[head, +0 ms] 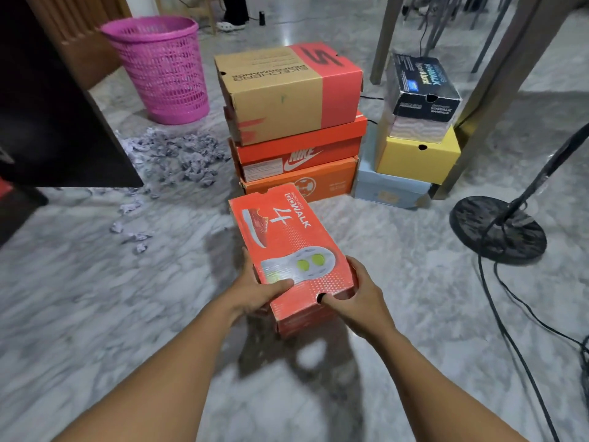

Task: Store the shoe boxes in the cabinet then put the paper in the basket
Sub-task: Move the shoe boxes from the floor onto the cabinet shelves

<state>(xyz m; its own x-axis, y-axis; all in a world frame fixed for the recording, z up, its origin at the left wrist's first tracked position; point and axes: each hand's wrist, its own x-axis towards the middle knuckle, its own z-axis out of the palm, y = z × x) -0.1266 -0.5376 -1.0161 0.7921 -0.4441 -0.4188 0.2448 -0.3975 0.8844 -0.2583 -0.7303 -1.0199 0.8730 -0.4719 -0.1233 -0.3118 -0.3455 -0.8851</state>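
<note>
I hold a red shoe box (288,237) above the marble floor with both hands. My left hand (258,288) grips its near left corner, thumb on the lid. My right hand (357,291) grips the near right corner, thumb at the lid's notch. Behind it stands a stack: a brown and red box (280,90) on an orange Nike box (299,151) on another orange box (331,183). To the right, a black box (420,84) sits on a yellow box (417,154) and a pale blue box (389,189). Crumpled paper (178,157) lies near a pink basket (159,68).
A dark cabinet door (47,116) stands open at the left. A fan stand base (497,228) with trailing cables sits at the right. Table legs (497,78) rise behind the right stack. A person's foot (229,25) shows at the far back.
</note>
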